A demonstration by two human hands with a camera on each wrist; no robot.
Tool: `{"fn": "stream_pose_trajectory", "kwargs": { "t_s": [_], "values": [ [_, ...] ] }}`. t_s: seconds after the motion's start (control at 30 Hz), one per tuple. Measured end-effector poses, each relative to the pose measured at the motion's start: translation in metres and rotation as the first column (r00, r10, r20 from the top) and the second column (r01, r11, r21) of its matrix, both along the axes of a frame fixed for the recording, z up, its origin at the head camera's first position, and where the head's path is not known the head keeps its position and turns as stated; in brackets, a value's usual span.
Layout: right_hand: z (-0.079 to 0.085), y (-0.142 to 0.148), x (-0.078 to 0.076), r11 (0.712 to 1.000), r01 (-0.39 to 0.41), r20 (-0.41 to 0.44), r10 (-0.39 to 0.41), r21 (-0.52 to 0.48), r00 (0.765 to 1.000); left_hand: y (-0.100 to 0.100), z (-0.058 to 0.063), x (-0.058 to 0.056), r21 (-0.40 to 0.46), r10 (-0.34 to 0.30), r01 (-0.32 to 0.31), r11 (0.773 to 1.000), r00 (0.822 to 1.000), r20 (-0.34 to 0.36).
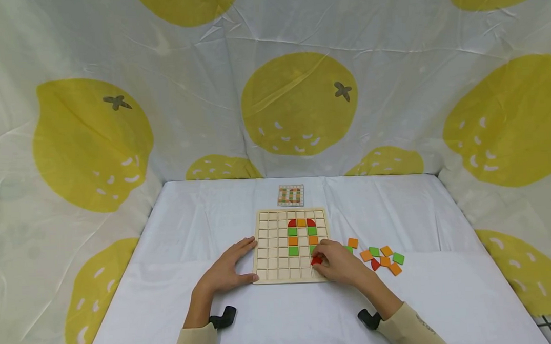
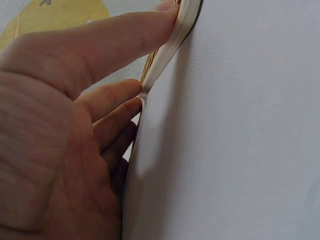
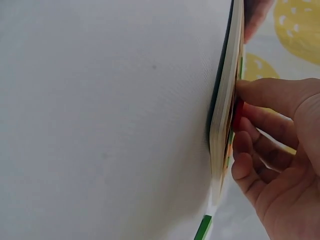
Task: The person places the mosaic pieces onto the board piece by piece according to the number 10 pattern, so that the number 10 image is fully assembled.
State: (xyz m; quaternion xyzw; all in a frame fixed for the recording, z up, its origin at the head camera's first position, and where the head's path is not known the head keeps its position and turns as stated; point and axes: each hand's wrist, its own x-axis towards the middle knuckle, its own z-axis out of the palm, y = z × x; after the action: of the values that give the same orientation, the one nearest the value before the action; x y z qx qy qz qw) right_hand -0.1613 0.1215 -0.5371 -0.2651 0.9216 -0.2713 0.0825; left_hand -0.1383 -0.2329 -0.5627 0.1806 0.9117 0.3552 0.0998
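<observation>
A wooden grid board (image 1: pixel 272 262) lies on the white cloth. Red, orange and green tiles sit in its squares as an arch. At the board's left edge, my left hand (image 1: pixel 226 269) rests with thumb and fingertips against the rim, fingers fairly straight; the left wrist view shows the thumb (image 2: pixel 115 42) on the edge. My right hand (image 1: pixel 341 262) is over the lower right squares and pinches a red tile (image 1: pixel 316 261) with a rounded side, just below the right column of tiles. In the right wrist view this red tile (image 3: pixel 239 115) is between thumb and fingers, close at the board's face.
Right of the board lie loose tiles, among them an orange tile (image 1: pixel 386 251), a green tile (image 1: pixel 398 258) and a red tile (image 1: pixel 375 264). Behind the board is a small pattern card (image 1: pixel 290 195). Lemon-print cloth (image 1: pixel 300 104) hangs at the back and sides.
</observation>
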Motion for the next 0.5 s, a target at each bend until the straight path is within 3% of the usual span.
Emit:
{"fn": "stream_pose_trajectory", "kwargs": {
  "t_s": [0.17,0.4,0.5],
  "values": [
    [0.0014,0.0015,0.0009,0.999,-0.021,0.004,0.021,-0.027,1.000,0.0001,0.0007,-0.0004,-0.005,0.004,-0.004,1.000,1.000,-0.001],
    [0.0009,-0.0011,0.0028,0.994,0.099,0.031,-0.098,-0.038,0.995,-0.0001,0.0006,-0.0009,-0.005,0.001,-0.001,1.000,1.000,0.001],
    [0.0008,-0.0018,0.0026,0.994,0.104,0.029,-0.103,-0.036,0.994,0.0002,0.0002,-0.0008,-0.006,-0.002,0.002,1.000,1.000,0.008]
  ]
}}
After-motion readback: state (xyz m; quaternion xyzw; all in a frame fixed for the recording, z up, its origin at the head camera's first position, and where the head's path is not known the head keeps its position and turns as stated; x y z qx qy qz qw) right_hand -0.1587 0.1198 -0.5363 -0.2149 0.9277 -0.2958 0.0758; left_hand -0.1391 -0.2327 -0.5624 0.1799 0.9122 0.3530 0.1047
